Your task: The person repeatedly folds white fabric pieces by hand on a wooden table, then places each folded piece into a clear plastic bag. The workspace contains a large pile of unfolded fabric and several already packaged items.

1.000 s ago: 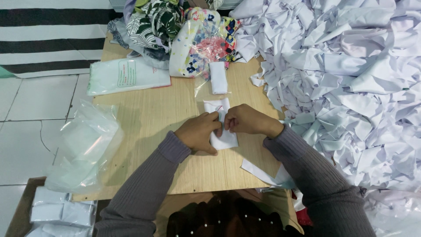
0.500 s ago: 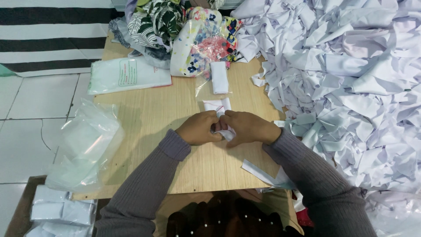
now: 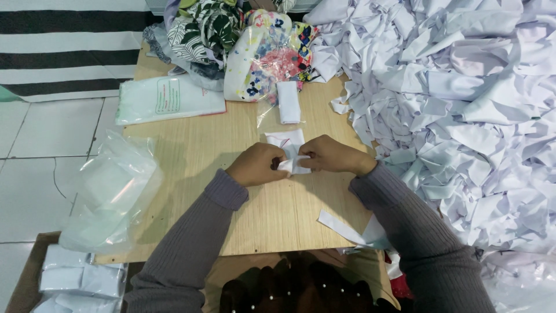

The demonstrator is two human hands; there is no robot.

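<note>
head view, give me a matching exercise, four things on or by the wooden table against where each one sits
Things:
1. small white cloth piece
2. heap of white fabric
3. flat plastic packet
4. clear plastic bags

Places:
A. table's left edge, hanging over the floor
B. far left of the table
C. between the left hand and right hand
D. piled along the right side

Pairs: 1-C, 2-D, 3-B, 4-A

White cloth [image 3: 291,152] (perhaps) more folded
</note>
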